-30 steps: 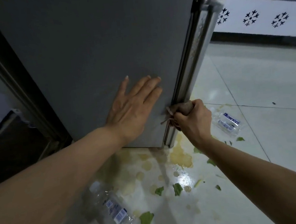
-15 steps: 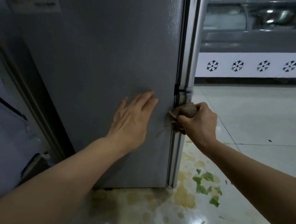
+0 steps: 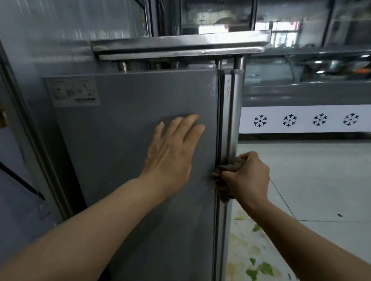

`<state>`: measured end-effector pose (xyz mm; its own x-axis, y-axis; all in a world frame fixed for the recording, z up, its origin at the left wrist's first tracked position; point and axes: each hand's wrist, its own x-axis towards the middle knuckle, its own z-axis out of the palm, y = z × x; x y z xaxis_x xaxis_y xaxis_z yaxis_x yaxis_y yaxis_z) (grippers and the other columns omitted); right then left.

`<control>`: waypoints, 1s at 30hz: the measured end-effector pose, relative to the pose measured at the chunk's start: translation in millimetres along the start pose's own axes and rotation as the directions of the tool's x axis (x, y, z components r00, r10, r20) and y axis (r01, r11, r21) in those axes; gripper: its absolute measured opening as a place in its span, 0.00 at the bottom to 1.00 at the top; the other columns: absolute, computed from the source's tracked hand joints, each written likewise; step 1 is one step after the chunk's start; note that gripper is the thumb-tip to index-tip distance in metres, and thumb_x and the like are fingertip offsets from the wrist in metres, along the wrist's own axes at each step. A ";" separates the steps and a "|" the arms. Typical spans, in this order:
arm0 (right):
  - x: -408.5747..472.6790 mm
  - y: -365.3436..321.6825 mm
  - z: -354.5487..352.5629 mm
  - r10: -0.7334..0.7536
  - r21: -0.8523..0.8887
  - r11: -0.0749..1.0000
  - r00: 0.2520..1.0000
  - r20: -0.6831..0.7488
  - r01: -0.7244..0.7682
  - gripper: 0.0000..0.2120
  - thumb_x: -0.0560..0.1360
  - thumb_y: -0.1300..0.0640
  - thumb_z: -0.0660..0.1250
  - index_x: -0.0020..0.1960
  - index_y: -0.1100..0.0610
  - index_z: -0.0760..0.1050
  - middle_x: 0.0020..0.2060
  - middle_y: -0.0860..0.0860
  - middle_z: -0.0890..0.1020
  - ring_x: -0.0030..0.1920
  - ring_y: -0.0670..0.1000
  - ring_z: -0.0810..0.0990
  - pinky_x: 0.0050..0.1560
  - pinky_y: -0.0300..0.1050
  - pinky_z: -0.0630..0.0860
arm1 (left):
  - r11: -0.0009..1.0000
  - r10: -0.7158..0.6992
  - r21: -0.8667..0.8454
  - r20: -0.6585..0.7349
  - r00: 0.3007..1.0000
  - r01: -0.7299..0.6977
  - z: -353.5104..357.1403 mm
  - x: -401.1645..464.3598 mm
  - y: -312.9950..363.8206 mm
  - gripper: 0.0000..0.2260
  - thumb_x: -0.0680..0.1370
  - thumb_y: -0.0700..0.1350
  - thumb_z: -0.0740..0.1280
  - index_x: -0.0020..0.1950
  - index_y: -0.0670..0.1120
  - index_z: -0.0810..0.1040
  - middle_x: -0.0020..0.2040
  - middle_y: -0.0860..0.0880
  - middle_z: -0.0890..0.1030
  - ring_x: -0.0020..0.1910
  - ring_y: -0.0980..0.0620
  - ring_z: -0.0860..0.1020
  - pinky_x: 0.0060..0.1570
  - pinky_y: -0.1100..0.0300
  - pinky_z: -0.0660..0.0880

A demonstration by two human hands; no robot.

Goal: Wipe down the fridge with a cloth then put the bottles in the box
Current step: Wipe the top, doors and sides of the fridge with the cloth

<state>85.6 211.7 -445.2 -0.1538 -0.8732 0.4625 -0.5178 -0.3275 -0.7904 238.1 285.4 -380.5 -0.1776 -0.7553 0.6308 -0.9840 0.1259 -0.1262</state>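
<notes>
We press our left hand (image 3: 173, 155), fingers spread flat, against the matte grey side of the fridge (image 3: 128, 191). Our right hand (image 3: 247, 177) is fisted tight around a crumpled brown cloth (image 3: 222, 187) held to the fridge's front corner edge, beside its shiny metal trim. Since a second ago the cloth has climbed from near the bottom to mid-height, and the bottles have dropped out of sight. A pale sticker (image 3: 73, 90) sits at the upper left corner, its print too blurred to read. Green scraps (image 3: 260, 271) lie on the glossy tile.
</notes>
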 end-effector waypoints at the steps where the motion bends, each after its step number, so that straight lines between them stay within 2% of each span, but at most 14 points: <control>1: 3.1 -6.2 -3.2 -0.010 0.005 1.000 1.000 -0.017 0.010 0.19 0.64 0.57 0.76 0.46 0.55 0.68 0.41 0.50 0.76 0.44 0.53 0.77 0.46 0.52 0.78 | 1.000 -0.005 0.005 -0.024 1.000 0.005 -5.1 5.5 -1.0 0.32 0.71 0.37 0.67 0.73 0.48 0.60 0.76 0.49 0.55 0.73 0.48 0.54 0.72 0.45 0.51; 6: 31.1 -41.3 -14.6 -0.040 0.020 0.999 0.996 -0.081 0.041 0.20 0.63 0.57 0.76 0.46 0.55 0.68 0.40 0.49 0.75 0.42 0.50 0.73 0.41 0.43 0.70 | 0.998 0.000 0.058 -0.128 0.992 0.008 -21.8 30.0 -5.2 0.30 0.69 0.38 0.68 0.70 0.47 0.64 0.74 0.46 0.59 0.71 0.45 0.57 0.70 0.42 0.53; 10: 38.9 -56.6 -24.1 -0.054 0.014 0.998 0.996 -0.068 0.055 0.20 0.62 0.57 0.77 0.49 0.57 0.70 0.42 0.50 0.76 0.44 0.51 0.74 0.45 0.47 0.74 | 0.993 -0.049 0.100 -0.146 0.988 0.064 -34.1 50.6 -14.6 0.33 0.69 0.41 0.67 0.72 0.48 0.58 0.75 0.47 0.54 0.73 0.45 0.53 0.71 0.43 0.49; 12: 49.3 -71.0 -30.7 -0.086 0.017 0.996 0.990 -0.114 0.088 0.21 0.62 0.56 0.77 0.48 0.57 0.70 0.40 0.48 0.75 0.43 0.49 0.73 0.42 0.43 0.70 | 0.991 -0.060 0.115 -0.123 0.991 0.074 -38.3 60.0 -20.6 0.34 0.71 0.43 0.67 0.73 0.47 0.55 0.75 0.47 0.55 0.73 0.46 0.53 0.71 0.44 0.47; 14: 59.9 -88.3 -37.9 -0.118 0.032 0.992 0.980 -0.158 0.125 0.21 0.62 0.56 0.77 0.49 0.56 0.71 0.39 0.46 0.74 0.42 0.48 0.73 0.41 0.40 0.68 | 0.990 -0.067 0.115 -0.111 0.991 0.080 -40.1 66.9 -24.8 0.33 0.72 0.44 0.67 0.73 0.47 0.55 0.74 0.48 0.59 0.72 0.47 0.56 0.72 0.44 0.47; 19: 82.6 -120.2 -51.5 -0.216 0.025 0.973 0.950 -0.225 0.228 0.21 0.62 0.55 0.75 0.53 0.56 0.75 0.45 0.49 0.79 0.46 0.49 0.76 0.47 0.42 0.73 | 0.991 -0.074 0.096 -0.169 0.983 0.091 -38.7 74.4 -25.4 0.27 0.70 0.43 0.68 0.67 0.45 0.65 0.65 0.46 0.70 0.64 0.46 0.67 0.70 0.43 0.54; 22: 88.0 -123.8 -53.5 -0.276 -0.056 0.961 0.942 -0.191 0.270 0.19 0.63 0.55 0.73 0.53 0.55 0.77 0.51 0.51 0.78 0.49 0.50 0.75 0.50 0.42 0.72 | 0.992 -0.066 0.085 -0.235 0.970 0.088 -41.6 81.4 -25.7 0.19 0.68 0.40 0.67 0.59 0.43 0.71 0.56 0.43 0.75 0.56 0.43 0.72 0.65 0.44 0.61; 25: 92.1 -123.5 -58.7 -0.340 -0.105 0.939 0.930 -0.142 0.328 0.13 0.64 0.56 0.73 0.49 0.57 0.80 0.47 0.49 0.76 0.45 0.48 0.75 0.46 0.39 0.70 | 0.996 -0.051 0.060 -0.274 0.960 0.070 -47.6 89.2 -27.4 0.14 0.67 0.37 0.65 0.51 0.41 0.74 0.47 0.43 0.77 0.48 0.42 0.75 0.55 0.46 0.67; 28: 96.7 -126.1 -66.1 -0.388 -0.132 0.917 0.919 -0.066 0.377 0.10 0.65 0.58 0.73 0.45 0.59 0.80 0.42 0.48 0.75 0.40 0.47 0.73 0.41 0.35 0.69 | 0.998 -0.041 0.044 -0.256 0.966 0.054 -55.5 96.8 -28.2 0.12 0.63 0.35 0.66 0.45 0.42 0.74 0.41 0.44 0.76 0.40 0.43 0.74 0.43 0.54 0.64; 30: 99.7 -129.5 -73.2 -0.395 -0.135 0.910 0.919 0.015 0.393 0.10 0.65 0.60 0.73 0.44 0.61 0.79 0.41 0.49 0.75 0.38 0.46 0.73 0.40 0.32 0.70 | 0.999 -0.020 0.023 -0.182 0.983 0.024 -63.7 105.0 -29.9 0.11 0.62 0.37 0.68 0.43 0.42 0.74 0.41 0.45 0.76 0.39 0.43 0.74 0.39 0.56 0.63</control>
<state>75.7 193.5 -267.3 0.0755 -0.6781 0.7311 -0.6450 -0.5924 -0.4828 247.9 243.3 -261.7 -0.1581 -0.6281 0.7619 -0.9874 0.0925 -0.1286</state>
